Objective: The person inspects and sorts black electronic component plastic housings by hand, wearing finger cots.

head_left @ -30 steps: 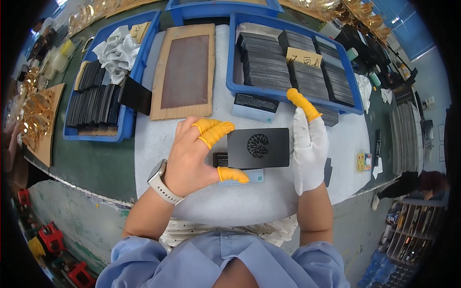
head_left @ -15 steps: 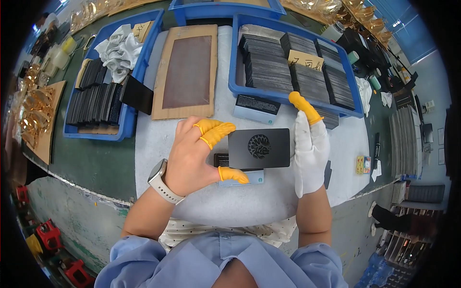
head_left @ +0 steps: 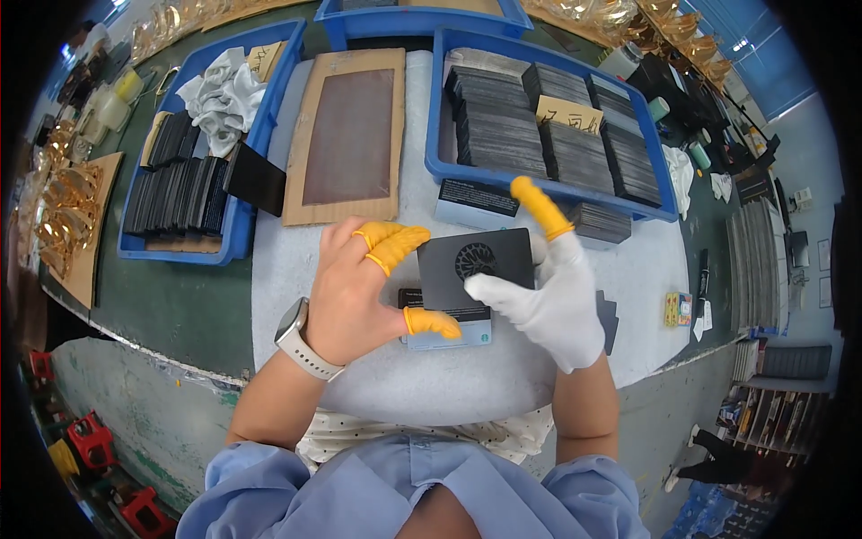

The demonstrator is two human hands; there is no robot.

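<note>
A black card with a round dark emblem is held up over the padded white work surface. My left hand, with yellow finger cots and a pale-strapped watch, grips its left side between fingers at the upper corner and thumb at the lower one. At the card's right side is my right hand, in a white glove with a yellow cot on the index finger. Its thumb presses the face; the index points up, clear of the card, and the other fingers are mostly hidden behind. Beneath lies a black-and-light-blue printed card, partly covered.
A blue tray of stacked dark cards stands at the back right; another blue tray holds cards and white cloth at left. Between them lies a cardboard sheet with a brown panel. A second printed card and small stack lie near.
My right hand has turned from flat beside the card to gripping it, thumb across its face. The card has shifted slightly left and up. My left hand has barely moved.
</note>
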